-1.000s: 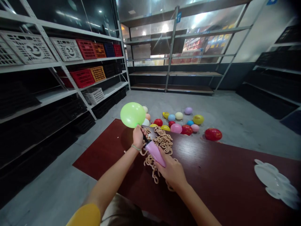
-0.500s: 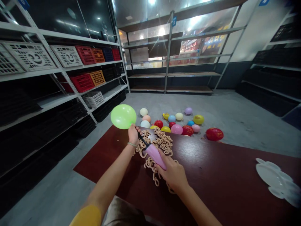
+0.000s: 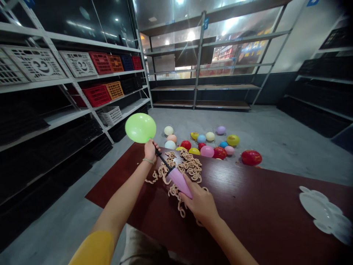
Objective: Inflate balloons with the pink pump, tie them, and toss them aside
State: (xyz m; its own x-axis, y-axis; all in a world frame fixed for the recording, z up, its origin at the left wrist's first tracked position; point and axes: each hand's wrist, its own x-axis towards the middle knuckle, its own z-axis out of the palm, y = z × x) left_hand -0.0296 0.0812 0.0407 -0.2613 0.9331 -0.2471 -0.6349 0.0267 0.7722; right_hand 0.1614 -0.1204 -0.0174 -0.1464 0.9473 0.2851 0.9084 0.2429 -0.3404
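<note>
A light green balloon (image 3: 140, 127), inflated, rises from my left hand (image 3: 151, 150), whose fingers are closed round its neck and the black end of the pump. My right hand (image 3: 200, 200) is wrapped round the pink body of the hand pump (image 3: 179, 182). Between the two hands the pump's black rod shows, drawn out of the body. Beneath the pump, a heap of tan, curly long balloons (image 3: 191, 167) lies on the dark red table (image 3: 248, 198). The balloon's mouth is hidden by my left fingers.
White cloud-shaped plates (image 3: 321, 209) lie at the table's right. Several coloured balloons (image 3: 207, 151) rest on the floor beyond the far edge. Shelves with crates (image 3: 100, 95) stand at left, and a metal rack (image 3: 220, 87) stands at the back.
My left hand has moved up and left with the green balloon. More of the black rod shows between the hands. My right hand has shifted slightly left.
</note>
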